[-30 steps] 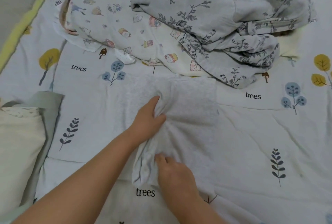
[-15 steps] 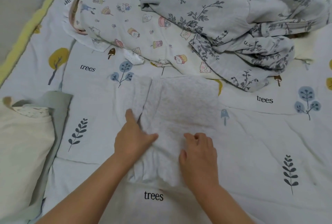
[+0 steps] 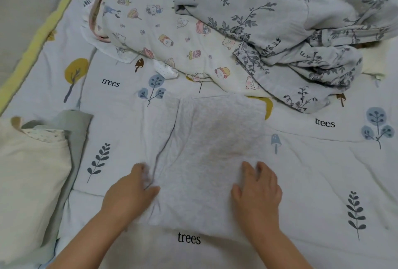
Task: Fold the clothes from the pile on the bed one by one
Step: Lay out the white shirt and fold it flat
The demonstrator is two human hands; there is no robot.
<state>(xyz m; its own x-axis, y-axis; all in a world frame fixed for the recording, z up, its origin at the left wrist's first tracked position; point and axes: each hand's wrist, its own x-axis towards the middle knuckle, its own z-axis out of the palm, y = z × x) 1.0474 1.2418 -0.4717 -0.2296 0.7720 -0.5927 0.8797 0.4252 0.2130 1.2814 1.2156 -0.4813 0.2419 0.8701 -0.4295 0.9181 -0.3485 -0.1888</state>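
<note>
While flat, left hand (image 3: 129, 195) and right hand (image 3: 257, 191) press white garment (image 3: 204, 150).

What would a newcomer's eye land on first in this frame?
Probably the two hands at bottom centre: the left hand and right hand rest on the near corners of a pale textured garment spread on the tree-print bedsheet. Behind it, the unfolded pile stands out: a cartoon-print piece and a grey floral one. Folded clothes sit at left.

Bare bedsheet (image 3: 312, 182) is lying open right of the white cloth (image 3: 215, 150); the clothes pile (image 3: 247, 31) is crowding behind, folded stack (image 3: 32, 171) blocking left.
</note>
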